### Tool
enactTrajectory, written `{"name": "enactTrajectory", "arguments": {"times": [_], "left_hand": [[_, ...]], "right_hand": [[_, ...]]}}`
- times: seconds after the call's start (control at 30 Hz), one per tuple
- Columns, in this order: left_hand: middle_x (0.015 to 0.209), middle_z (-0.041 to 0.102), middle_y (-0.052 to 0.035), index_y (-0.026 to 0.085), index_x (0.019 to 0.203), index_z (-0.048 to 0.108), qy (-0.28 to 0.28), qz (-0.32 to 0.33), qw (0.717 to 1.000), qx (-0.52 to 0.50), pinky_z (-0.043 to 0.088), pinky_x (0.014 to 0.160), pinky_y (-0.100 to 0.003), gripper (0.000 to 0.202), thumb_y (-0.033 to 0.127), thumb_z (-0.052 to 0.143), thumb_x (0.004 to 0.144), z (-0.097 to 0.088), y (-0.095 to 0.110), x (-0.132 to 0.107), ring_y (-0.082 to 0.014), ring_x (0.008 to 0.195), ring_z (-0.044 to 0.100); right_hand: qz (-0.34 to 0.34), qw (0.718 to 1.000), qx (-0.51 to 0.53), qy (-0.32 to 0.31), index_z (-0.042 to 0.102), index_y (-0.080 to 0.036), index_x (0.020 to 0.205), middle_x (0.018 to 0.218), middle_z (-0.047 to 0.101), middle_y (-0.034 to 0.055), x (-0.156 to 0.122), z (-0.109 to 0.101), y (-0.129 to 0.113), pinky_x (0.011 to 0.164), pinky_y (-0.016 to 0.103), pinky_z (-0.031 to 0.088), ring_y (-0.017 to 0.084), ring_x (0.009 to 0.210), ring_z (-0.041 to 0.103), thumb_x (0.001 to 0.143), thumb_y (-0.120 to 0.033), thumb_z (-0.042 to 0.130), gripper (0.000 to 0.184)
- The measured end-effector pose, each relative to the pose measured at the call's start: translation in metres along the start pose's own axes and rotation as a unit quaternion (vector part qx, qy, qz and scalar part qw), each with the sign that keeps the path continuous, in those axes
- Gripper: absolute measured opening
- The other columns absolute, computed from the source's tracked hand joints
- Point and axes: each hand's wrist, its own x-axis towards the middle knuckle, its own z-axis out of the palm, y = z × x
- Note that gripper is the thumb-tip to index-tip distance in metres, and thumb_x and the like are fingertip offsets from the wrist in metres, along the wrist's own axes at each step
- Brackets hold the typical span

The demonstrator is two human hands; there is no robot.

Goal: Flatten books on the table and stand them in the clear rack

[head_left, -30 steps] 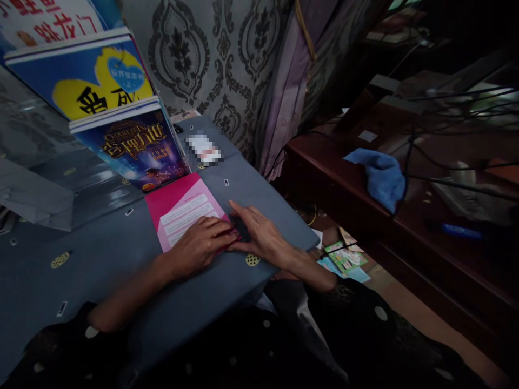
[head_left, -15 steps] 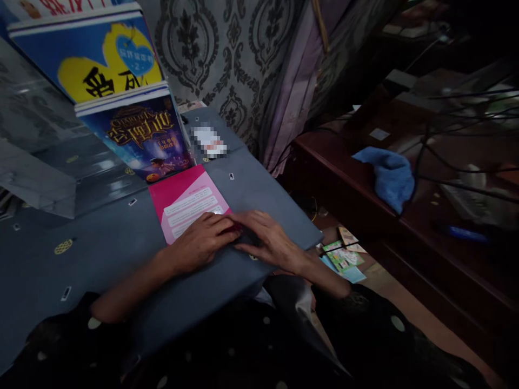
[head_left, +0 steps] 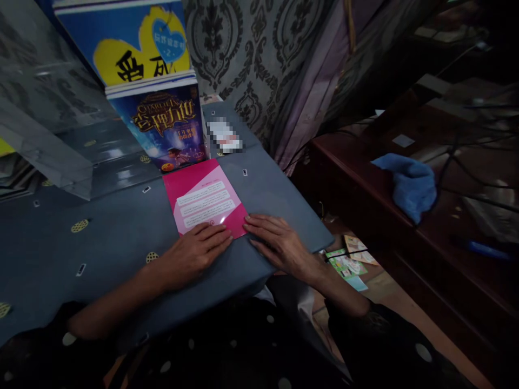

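Observation:
A pink booklet (head_left: 205,197) with white text strips lies flat on the grey-blue tablecloth (head_left: 109,237). My left hand (head_left: 194,251) rests palm down at its near edge, fingers stretched out and just touching the cover. My right hand (head_left: 278,240) lies flat beside the booklet's near right corner, fingers extended toward it. Neither hand holds anything.
Behind the booklet stand a dark blue book (head_left: 166,127) and a blue-and-yellow book (head_left: 130,46). A clear plastic sheet (head_left: 48,135) lies at the left. To the right, a dark wooden bench (head_left: 405,227) carries a blue cloth (head_left: 409,181); papers (head_left: 348,259) lie on the floor.
Both hands have slid back toward me off the booklet's lower corner, so more of its cover shows. The view has swung right and down.

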Motion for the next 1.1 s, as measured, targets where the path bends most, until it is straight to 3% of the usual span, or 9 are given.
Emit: {"name": "enactTrajectory", "arguments": {"times": [0.3,0.47,0.67,0.8,0.9,1.1], "left_hand": [[0.125,0.068,-0.0175,0.006,0.146,0.044,0.01,-0.053,0.997,0.052,0.054,0.095,-0.041,0.053,0.0,0.038,0.094,-0.02,0.019,-0.059,-0.0262,0.119,0.06],[0.125,0.069,-0.016,0.007,0.141,0.051,0.015,-0.07,0.995,0.068,0.054,0.096,-0.037,0.048,0.0,0.035,0.096,-0.021,0.024,-0.075,-0.0251,0.122,0.061],[0.12,0.071,-0.0152,0.008,0.131,0.061,0.077,-0.077,0.991,0.074,0.055,0.094,-0.034,0.042,0.003,0.034,0.098,-0.011,0.027,-0.078,-0.0222,0.119,0.063],[0.116,0.072,-0.0139,0.01,0.126,0.064,0.13,-0.093,0.983,0.087,0.054,0.096,-0.033,0.04,0.007,0.034,0.1,-0.001,0.029,-0.077,-0.0207,0.115,0.065],[0.115,0.073,-0.0125,0.014,0.132,0.062,0.144,-0.099,0.981,0.087,0.053,0.1,-0.031,0.04,0.01,0.038,0.1,0.005,0.027,-0.081,-0.0193,0.116,0.064],[0.12,0.073,-0.0049,0.028,0.147,0.051,0.117,-0.074,0.986,0.09,0.053,0.097,-0.022,0.046,0.02,0.039,0.103,0.015,0.013,-0.092,-0.0146,0.109,0.068]], "right_hand": [[0.005,1.0,-0.02,-0.011,0.06,-0.023,0.138,0.134,0.068,0.0105,-0.001,0.0,-0.001,0.098,0.051,0.055,0.027,0.126,0.062,0.102,-0.024,0.051,0.038],[-0.031,0.998,-0.052,-0.035,0.064,-0.023,0.133,0.13,0.071,0.0095,0.009,-0.006,-0.009,0.108,0.058,0.046,0.028,0.129,0.06,0.101,-0.024,0.052,0.035],[-0.121,0.973,0.019,-0.197,0.053,-0.012,0.143,0.148,0.057,0.0126,0.05,0.004,-0.044,0.122,0.046,0.033,0.023,0.143,0.047,0.105,-0.031,0.046,0.043],[-0.151,0.952,0.03,-0.265,0.042,-0.008,0.151,0.157,0.046,0.0144,0.082,0.017,-0.06,0.127,0.042,0.023,0.022,0.149,0.036,0.106,-0.037,0.043,0.053],[-0.171,0.946,0.035,-0.272,0.043,-0.009,0.15,0.156,0.047,0.0143,0.103,0.023,-0.057,0.127,0.037,0.021,0.019,0.15,0.034,0.107,-0.036,0.043,0.052],[-0.217,0.942,0.023,-0.253,0.05,-0.011,0.145,0.156,0.047,0.0131,0.14,0.04,-0.033,0.125,0.036,0.028,0.018,0.15,0.035,0.103,-0.036,0.052,0.049]]}}
